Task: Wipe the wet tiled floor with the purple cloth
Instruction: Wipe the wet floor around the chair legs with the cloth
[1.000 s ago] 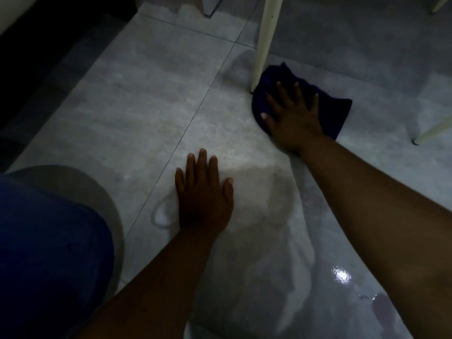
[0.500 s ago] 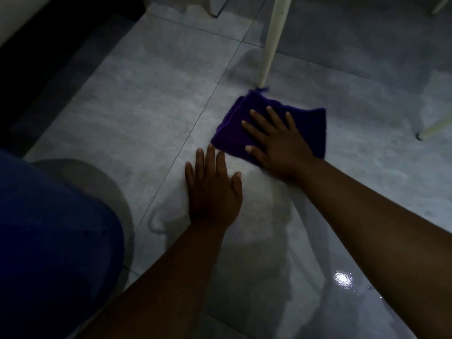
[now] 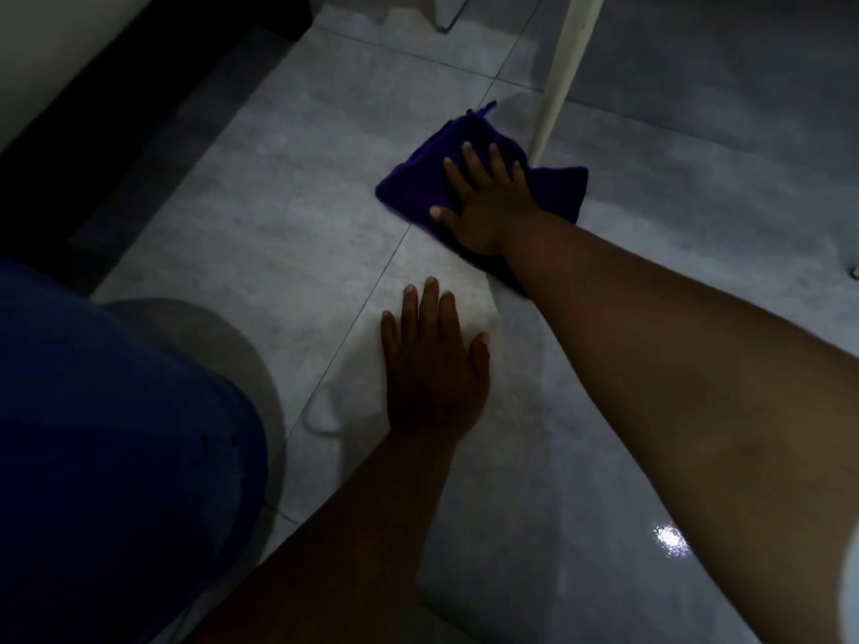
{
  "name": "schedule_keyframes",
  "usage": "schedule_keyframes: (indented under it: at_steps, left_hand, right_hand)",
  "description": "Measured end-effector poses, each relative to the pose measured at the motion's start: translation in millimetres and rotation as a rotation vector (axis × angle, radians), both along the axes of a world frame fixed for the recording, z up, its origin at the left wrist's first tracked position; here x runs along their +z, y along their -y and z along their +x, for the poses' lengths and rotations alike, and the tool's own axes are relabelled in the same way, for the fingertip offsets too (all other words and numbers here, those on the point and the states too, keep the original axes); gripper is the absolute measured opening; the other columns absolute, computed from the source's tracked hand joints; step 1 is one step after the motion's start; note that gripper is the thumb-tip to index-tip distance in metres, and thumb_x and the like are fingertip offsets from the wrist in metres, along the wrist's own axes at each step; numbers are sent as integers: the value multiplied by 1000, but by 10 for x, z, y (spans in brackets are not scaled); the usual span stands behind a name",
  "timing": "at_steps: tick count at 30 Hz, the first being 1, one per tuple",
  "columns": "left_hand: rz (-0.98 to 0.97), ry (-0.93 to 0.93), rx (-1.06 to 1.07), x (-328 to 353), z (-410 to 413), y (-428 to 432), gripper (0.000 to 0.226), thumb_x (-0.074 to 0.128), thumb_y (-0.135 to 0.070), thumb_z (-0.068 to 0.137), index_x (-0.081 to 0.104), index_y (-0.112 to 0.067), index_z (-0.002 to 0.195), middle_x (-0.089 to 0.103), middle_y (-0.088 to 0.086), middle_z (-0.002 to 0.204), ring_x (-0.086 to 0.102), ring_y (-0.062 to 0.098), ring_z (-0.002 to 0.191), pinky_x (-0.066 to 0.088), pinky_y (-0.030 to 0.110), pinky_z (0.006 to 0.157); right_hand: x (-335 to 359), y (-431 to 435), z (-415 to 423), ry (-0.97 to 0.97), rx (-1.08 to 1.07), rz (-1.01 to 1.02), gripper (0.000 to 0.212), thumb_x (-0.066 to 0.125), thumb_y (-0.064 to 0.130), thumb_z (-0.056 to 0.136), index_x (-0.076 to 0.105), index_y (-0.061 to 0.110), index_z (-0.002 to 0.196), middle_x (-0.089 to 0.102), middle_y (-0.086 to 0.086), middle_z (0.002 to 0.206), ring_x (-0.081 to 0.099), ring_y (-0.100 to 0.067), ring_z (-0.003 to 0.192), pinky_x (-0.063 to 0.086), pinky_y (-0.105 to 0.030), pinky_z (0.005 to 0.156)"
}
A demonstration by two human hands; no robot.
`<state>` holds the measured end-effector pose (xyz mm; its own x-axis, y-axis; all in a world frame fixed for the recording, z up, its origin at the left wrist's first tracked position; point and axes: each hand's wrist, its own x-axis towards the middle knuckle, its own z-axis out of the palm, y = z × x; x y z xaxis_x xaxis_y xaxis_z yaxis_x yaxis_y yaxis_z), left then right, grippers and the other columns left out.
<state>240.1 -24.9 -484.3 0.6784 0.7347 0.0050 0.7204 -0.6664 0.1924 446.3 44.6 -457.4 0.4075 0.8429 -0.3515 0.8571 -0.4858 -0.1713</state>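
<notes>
A purple cloth [image 3: 418, 178] lies bunched on the grey tiled floor [image 3: 260, 216], just left of a white chair leg. My right hand [image 3: 488, 202] presses flat on the cloth with fingers spread, covering its middle. My left hand [image 3: 434, 360] rests palm-down on the bare tile nearer to me, fingers together, holding nothing. A wet sheen and a bright glint [image 3: 669, 541] show on the floor at lower right, and a darker damp patch spreads around my left hand.
The white chair leg [image 3: 560, 81] stands right beside the cloth. Another leg's foot [image 3: 854, 271] shows at the right edge. My knee in blue fabric [image 3: 116, 448] fills the lower left. A dark skirting and wall [image 3: 93, 99] run along the left.
My right hand has slid the cloth away from me and to the right, back toward the chair leg. My left hand stays planted on the tile.
</notes>
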Motion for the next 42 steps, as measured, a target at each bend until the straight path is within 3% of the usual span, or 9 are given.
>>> schedule_keyframes:
  at_steps: [7, 14, 18, 25, 30, 42]
  left_hand:
    - [11, 19, 6, -10, -3, 5, 67, 29, -53, 97, 35, -12, 149, 28, 11, 162, 19, 30, 151, 16, 54, 121]
    - [-9, 28, -7, 28, -20, 3, 65, 30, -50, 97, 35, -11, 148, 27, 10, 162, 16, 29, 152, 15, 53, 122]
    - [6, 18, -21, 7, -40, 3, 66, 27, -50, 97, 34, -10, 149, 24, 11, 163, 15, 30, 152, 14, 54, 122]
    - [21, 7, -37, 3, -18, 12, 65, 29, -50, 98, 34, -10, 149, 24, 12, 163, 14, 32, 152, 15, 56, 121]
    - [26, 16, -30, -4, -18, 9, 63, 31, -50, 99, 37, -10, 148, 27, 12, 162, 18, 33, 151, 18, 57, 120]
    - [45, 6, -10, -20, 11, 15, 65, 34, -50, 99, 37, -9, 149, 29, 14, 161, 20, 33, 151, 21, 59, 117]
  right_hand:
    - [-61, 997, -236, 31, -8, 161, 74, 16, 69, 95, 3, 32, 158, -5, -1, 168, -10, -27, 153, -4, -50, 123]
    - [-74, 2340, 34, 157, -267, 129, 74, 12, 70, 94, 10, 34, 158, 5, 1, 168, 2, -26, 154, 3, -50, 123]
    - [-58, 2653, 191, 178, -394, 112, 75, 11, 68, 93, 12, 31, 158, 6, -1, 168, 3, -28, 154, 4, -52, 123]
    - [-105, 2043, 657, 152, -569, 63, 68, 12, 64, 98, 2, 35, 158, -3, -2, 168, -8, -32, 153, -6, -58, 121]
    - [-69, 1321, 930, 120, -571, 19, 70, 14, 65, 97, -1, 34, 158, -8, -4, 168, -12, -35, 152, -8, -61, 119]
    - [-94, 536, 1294, 101, -264, 0, 67, 15, 65, 98, -1, 39, 157, -9, 1, 168, -12, -35, 152, -6, -62, 119]
